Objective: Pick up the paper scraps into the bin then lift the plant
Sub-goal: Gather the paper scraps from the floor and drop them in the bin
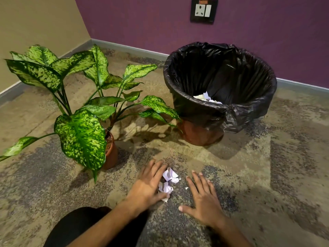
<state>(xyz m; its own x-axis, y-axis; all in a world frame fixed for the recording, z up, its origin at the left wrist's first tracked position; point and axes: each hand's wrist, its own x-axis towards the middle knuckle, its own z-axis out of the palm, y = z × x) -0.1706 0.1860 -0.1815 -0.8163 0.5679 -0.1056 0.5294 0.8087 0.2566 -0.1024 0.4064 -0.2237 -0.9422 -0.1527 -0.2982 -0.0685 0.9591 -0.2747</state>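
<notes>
At the far left a potted plant (80, 107) stands upright on the carpeted floor (267, 175), its broad speckled green leaves fanning out over a small brown pot (111, 154). One large leaf droops low at the near side of the pot, and another reaches right until it overlaps the side of the bin.

Near the middle, close to the camera, the left hand (148, 184) lies on the floor with its fingers curved around a small heap of crumpled white paper scraps (169, 180). The fingers and thumb cup the heap from the left side, touching it; whether the scraps are actually gripped or only being gathered cannot be told. A tiny white fragment (186, 188) lies loose on the floor just right of the heap, between the two hands.

The right hand (203, 198) is just beside the scraps on their right, palm down, fingers straight and spread, holding nothing and not touching the paper.

Farther back and to the right stands the bin (201, 134), a brown bucket lined with a black plastic bag (249, 82) folded over its rim. More white paper (207, 98) already lies inside it. On the purple wall (142, 24) behind, above the bin, is a dark socket plate (203, 11).
</notes>
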